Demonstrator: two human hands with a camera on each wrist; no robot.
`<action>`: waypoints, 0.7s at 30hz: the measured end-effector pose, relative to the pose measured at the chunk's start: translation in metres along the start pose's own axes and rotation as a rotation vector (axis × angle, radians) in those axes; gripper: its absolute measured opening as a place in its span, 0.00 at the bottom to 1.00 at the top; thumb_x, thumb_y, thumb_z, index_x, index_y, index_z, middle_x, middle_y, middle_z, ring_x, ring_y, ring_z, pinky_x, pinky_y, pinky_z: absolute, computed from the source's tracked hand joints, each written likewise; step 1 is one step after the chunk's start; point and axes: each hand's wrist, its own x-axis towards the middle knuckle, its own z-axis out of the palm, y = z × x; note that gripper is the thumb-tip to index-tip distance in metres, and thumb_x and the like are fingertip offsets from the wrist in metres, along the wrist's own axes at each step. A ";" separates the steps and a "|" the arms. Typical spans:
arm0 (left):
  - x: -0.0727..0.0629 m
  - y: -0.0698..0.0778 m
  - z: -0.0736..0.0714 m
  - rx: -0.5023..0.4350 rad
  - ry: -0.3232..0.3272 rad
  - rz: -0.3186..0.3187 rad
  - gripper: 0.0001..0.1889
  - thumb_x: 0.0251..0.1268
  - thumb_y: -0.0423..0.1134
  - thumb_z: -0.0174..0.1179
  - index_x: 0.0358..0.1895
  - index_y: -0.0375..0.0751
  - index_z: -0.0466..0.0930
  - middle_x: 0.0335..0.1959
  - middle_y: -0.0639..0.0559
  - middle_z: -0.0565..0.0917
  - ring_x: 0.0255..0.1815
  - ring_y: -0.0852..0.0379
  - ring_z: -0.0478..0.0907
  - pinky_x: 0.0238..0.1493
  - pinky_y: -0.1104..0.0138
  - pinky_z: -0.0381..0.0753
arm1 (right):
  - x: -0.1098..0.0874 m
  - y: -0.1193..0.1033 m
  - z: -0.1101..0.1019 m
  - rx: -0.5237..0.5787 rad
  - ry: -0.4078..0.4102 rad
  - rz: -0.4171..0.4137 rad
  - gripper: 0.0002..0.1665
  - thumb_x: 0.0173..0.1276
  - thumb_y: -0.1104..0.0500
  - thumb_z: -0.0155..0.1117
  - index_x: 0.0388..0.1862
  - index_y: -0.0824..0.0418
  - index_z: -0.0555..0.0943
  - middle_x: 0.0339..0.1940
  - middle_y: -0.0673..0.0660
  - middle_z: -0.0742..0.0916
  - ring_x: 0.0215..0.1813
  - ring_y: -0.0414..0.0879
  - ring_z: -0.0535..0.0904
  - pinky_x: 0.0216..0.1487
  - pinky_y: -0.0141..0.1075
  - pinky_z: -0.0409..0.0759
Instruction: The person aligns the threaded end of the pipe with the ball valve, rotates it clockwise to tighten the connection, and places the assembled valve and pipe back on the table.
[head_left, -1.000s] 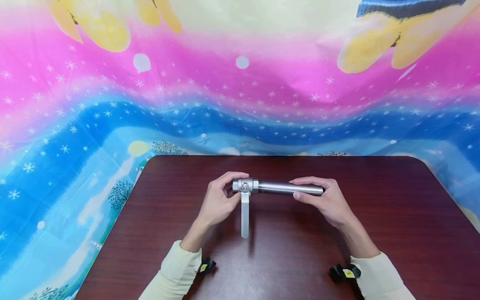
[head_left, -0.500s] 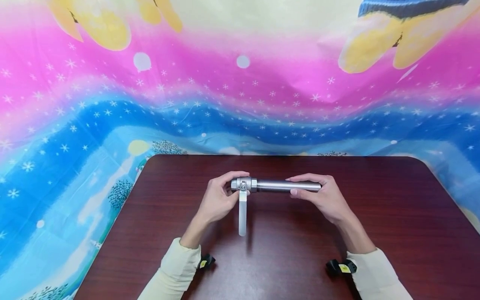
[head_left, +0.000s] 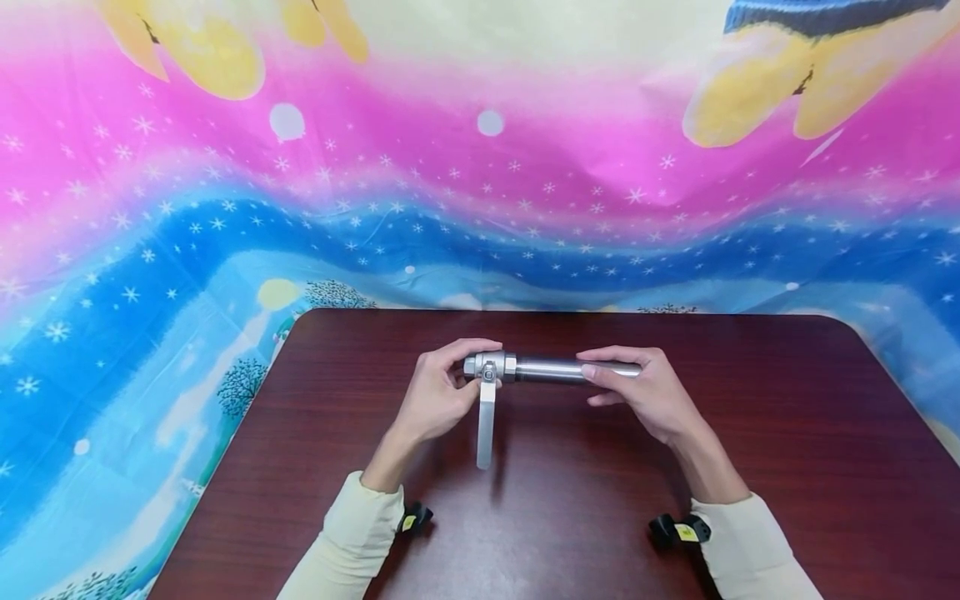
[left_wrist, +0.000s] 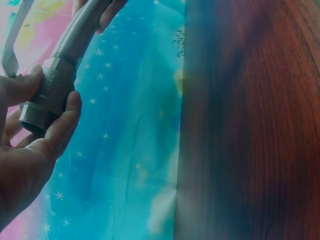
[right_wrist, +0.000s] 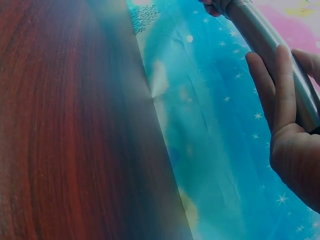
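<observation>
A metal ball valve (head_left: 491,365) with a long lever handle (head_left: 486,425) is held above the table by my left hand (head_left: 435,396), thumb and fingers around its body. The lever points toward me. Into the valve's right end runs a straight steel pipe (head_left: 551,369); thread shows where they meet in the left wrist view, beside the valve body (left_wrist: 52,87). My right hand (head_left: 648,392) grips the pipe near its far right end, thumb across it. In the right wrist view, fingers lie along the pipe (right_wrist: 257,32). The valve's left end opening faces the left wrist camera.
A dark red-brown wooden table (head_left: 570,500) lies beneath both hands. Behind it hangs a printed curtain (head_left: 480,183) in pink and blue with snowflakes. Black wrist devices (head_left: 678,531) sit at both sleeves.
My right thumb has moved up across the pipe, and fingers now show below it. The left hand keeps its hold on the valve, almost unmoved.
</observation>
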 end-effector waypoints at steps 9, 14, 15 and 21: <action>0.000 -0.002 -0.002 -0.028 0.016 -0.031 0.30 0.58 0.16 0.58 0.62 0.42 0.88 0.48 0.41 0.92 0.38 0.57 0.89 0.34 0.68 0.84 | -0.001 0.001 0.002 -0.223 -0.040 -0.093 0.26 0.74 0.62 0.72 0.69 0.59 0.80 0.62 0.59 0.84 0.50 0.45 0.85 0.50 0.33 0.87; -0.001 -0.001 -0.004 -0.059 0.010 -0.052 0.29 0.60 0.16 0.58 0.62 0.43 0.87 0.46 0.40 0.93 0.38 0.59 0.92 0.33 0.70 0.82 | -0.001 0.004 0.000 -0.290 -0.030 -0.219 0.24 0.68 0.67 0.76 0.62 0.58 0.84 0.61 0.52 0.84 0.60 0.42 0.81 0.58 0.27 0.80; -0.001 -0.001 -0.005 -0.065 0.009 -0.055 0.29 0.61 0.16 0.59 0.62 0.43 0.87 0.47 0.40 0.93 0.38 0.60 0.92 0.34 0.71 0.83 | -0.001 0.005 0.000 -0.299 -0.029 -0.240 0.23 0.66 0.68 0.77 0.60 0.59 0.86 0.61 0.51 0.84 0.62 0.42 0.80 0.60 0.27 0.78; -0.002 0.000 -0.007 -0.079 0.004 -0.067 0.29 0.61 0.16 0.59 0.62 0.43 0.87 0.47 0.39 0.92 0.38 0.58 0.92 0.33 0.74 0.81 | -0.001 0.006 0.000 -0.340 -0.023 -0.276 0.19 0.63 0.68 0.80 0.52 0.57 0.89 0.56 0.51 0.85 0.60 0.42 0.80 0.54 0.27 0.81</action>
